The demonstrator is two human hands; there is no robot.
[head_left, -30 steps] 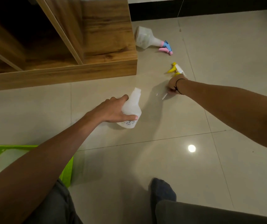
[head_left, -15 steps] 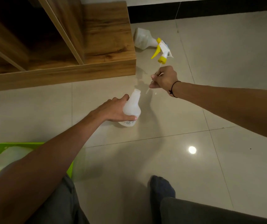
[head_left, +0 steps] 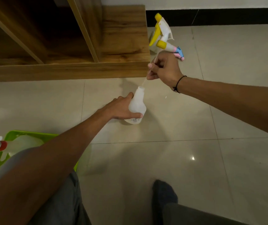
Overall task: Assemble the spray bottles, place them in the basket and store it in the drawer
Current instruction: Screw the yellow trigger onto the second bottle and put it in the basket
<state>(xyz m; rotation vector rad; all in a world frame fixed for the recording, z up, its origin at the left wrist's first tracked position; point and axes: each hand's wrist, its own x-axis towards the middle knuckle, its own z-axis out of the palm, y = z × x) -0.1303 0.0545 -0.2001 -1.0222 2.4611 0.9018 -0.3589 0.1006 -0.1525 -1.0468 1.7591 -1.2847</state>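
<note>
A white open-necked spray bottle (head_left: 137,104) stands upright on the tiled floor, and my left hand (head_left: 120,108) grips its side. My right hand (head_left: 165,69) pinches the thin dip tube of a yellow-and-white trigger head (head_left: 160,33), which is raised above the hand. The tube's lower end hangs just above the bottle's neck. Behind my right hand lies another bottle with a pink-and-blue trigger (head_left: 178,53), mostly hidden. At the lower left sits the green basket (head_left: 31,135), holding a bottle with a red collar (head_left: 2,146).
A wooden cabinet (head_left: 123,46) with open dark compartments stands on the floor to the upper left, its corner close to my right hand. My legs and a dark sock (head_left: 164,192) fill the bottom of the view. Pale floor tiles stretch to the right.
My right hand picked the yellow trigger head up off the floor and raised it, bringing its tube over the bottle's neck. My left hand stayed on the bottle.
</note>
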